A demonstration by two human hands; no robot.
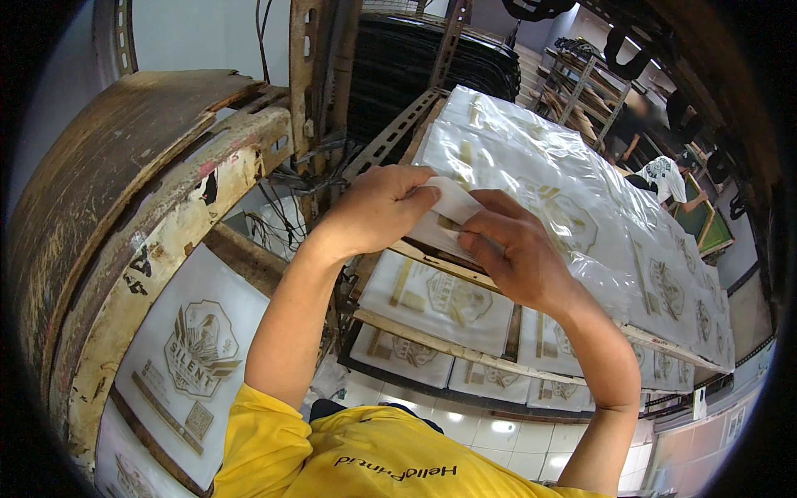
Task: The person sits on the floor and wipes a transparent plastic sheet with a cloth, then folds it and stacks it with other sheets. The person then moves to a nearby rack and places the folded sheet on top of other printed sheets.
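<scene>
With thumb and fingers closed, my left hand (382,207) pinches the edge of a thin white plastic sheet (455,199). My right hand (523,253) is also closed on it, a little to the right and nearer. The held edge is bent up between the hands, and part of it is hidden behind my fingers. Beyond and to the right, glossy white plastic sheets with gold print (573,216) cover the top rack level. More printed sheets (448,299) lie on the shelf just below my hands.
A rusty metal rack frame with a worn board (108,166) stands at the left, holding a printed sheet (199,357). Dark stacked trays (415,75) stand behind a slotted metal post (305,75). At the far right, a person (664,181) handles a green framed screen (710,220).
</scene>
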